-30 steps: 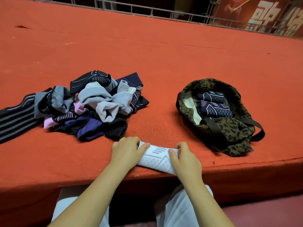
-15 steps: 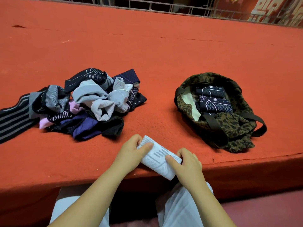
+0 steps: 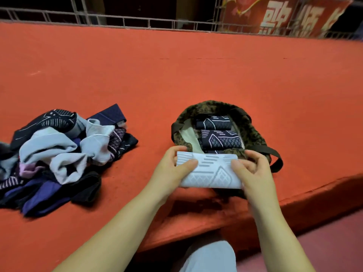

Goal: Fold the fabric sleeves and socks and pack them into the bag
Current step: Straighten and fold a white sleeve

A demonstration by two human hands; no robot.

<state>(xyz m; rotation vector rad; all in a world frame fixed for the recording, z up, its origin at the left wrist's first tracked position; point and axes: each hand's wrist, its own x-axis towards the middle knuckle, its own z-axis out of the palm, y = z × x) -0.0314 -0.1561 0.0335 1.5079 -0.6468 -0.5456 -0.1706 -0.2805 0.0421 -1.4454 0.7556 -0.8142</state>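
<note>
A folded white sleeve with a grey pattern (image 3: 210,171) is held flat between both hands, lifted off the red surface just in front of the bag. My left hand (image 3: 172,169) grips its left end, my right hand (image 3: 253,169) its right end. The leopard-print bag (image 3: 253,134) lies open behind it, with two folded dark patterned pieces (image 3: 220,138) stacked inside. The near rim of the bag is hidden by the sleeve and my hands. A loose pile of unfolded sleeves and socks (image 3: 62,154), black, grey, purple and pink, lies to the left.
Everything rests on a wide red carpeted platform (image 3: 176,75) whose front edge runs just below my hands. A metal railing (image 3: 137,22) and a red banner (image 3: 284,14) stand at the far back. My white-clad knee (image 3: 210,256) shows below the edge.
Both hands have lifted the folded white sleeve off the platform's front edge and carried it right, up to the bag's opening. The view has swung right with them.
</note>
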